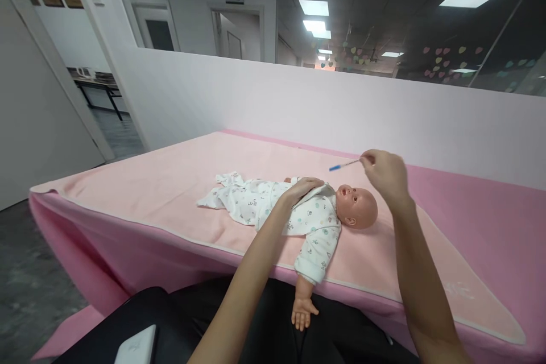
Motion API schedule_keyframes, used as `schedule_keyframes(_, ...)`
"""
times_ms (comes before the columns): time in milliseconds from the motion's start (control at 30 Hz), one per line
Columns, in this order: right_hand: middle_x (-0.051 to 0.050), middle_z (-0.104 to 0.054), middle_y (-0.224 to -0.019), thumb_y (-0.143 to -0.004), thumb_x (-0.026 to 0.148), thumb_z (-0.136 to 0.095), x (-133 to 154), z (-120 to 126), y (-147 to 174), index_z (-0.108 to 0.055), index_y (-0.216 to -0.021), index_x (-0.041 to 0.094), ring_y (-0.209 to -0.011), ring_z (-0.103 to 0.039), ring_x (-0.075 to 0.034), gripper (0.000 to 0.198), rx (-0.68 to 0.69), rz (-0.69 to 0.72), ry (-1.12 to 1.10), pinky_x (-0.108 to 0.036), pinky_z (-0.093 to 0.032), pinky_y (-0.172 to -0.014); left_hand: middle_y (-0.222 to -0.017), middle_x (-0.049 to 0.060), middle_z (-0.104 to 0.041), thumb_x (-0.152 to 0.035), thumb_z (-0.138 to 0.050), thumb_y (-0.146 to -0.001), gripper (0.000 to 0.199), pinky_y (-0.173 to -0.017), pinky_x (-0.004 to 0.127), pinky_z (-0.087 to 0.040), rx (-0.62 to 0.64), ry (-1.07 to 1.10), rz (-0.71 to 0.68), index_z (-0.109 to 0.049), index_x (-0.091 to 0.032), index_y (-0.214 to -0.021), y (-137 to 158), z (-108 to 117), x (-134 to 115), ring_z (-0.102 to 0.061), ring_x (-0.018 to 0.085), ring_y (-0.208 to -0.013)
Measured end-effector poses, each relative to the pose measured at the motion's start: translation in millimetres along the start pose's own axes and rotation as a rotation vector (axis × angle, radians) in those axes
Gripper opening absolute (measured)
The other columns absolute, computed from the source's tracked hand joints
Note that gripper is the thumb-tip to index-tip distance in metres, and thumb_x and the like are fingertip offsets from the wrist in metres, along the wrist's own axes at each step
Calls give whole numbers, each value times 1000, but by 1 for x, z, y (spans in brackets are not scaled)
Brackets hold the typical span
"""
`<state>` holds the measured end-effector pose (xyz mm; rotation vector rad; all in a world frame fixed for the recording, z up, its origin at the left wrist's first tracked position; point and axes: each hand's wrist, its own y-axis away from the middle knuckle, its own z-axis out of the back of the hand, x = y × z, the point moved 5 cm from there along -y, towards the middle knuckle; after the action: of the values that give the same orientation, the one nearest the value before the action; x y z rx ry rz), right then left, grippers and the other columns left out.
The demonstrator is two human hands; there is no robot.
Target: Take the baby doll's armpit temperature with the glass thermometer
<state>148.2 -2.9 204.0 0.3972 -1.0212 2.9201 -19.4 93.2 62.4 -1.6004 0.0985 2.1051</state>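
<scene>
A baby doll (pixel 356 207) in a white patterned outfit (pixel 315 216) lies on its back, head to the right. One doll arm (pixel 303 301) hangs over the near edge of the table. My left hand (pixel 303 187) is at the chest, closed on the front edge of the doll's shirt, with the fingertips partly hidden by the cloth. Above and beyond the doll's head, my right hand (pixel 386 173) pinches a thin stick with a blue end, which looks like a thermometer (pixel 336 168). It points left, clear of the doll.
A light pink blanket (pixel 170 182) lies over a darker pink cloth (pixel 478 199) on the table. Behind it stands a low white wall (pixel 298 96) with glass above. A white device (pixel 136 346) rests on the black surface at the lower left.
</scene>
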Motion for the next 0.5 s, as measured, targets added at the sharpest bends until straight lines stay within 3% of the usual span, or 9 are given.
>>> schedule_keyframes(100, -2, -68, -80, -76, 27, -50, -4, 37, 14, -67, -80, 20, -76, -60, -18, 18, -186, 2, -305, -29, -41, -70, -72, 4, -63, -42, -63, -64, 33, -63, 26, -41, 124, -41, 14, -65, -12, -79, -3, -15, -2, -54, 16, -70)
schedule_keyframes(167, -2, -68, -80, -75, 31, -54, -3, 45, 23, -67, -80, 20, -77, -61, -17, 18, -223, 26, -523, -29, -44, -71, -63, 2, -60, -46, -62, -63, 34, -57, 25, -38, 182, -116, 1, -65, -13, -72, -4, -23, -2, -51, 14, -63)
schedule_keyframes(333, -1, -68, -79, -72, 35, -61, 8, 29, 36, -68, -79, 19, -77, -62, -16, 19, -124, 50, -921, -30, -48, -74, -64, 1, -59, -51, -55, -68, 39, -55, 23, -36, 256, -285, -86, -65, -14, -74, -5, -30, -6, -49, 12, -60)
schedule_keyframes(500, 0, -68, -74, -70, 36, -63, 14, 19, 42, -69, -76, 20, -77, -62, -16, 18, -121, 5, -989, -31, -48, -75, -69, 1, -59, -53, -52, -71, 40, -56, 23, -36, 293, -340, -83, -64, -15, -77, -2, -30, -11, -49, 12, -62)
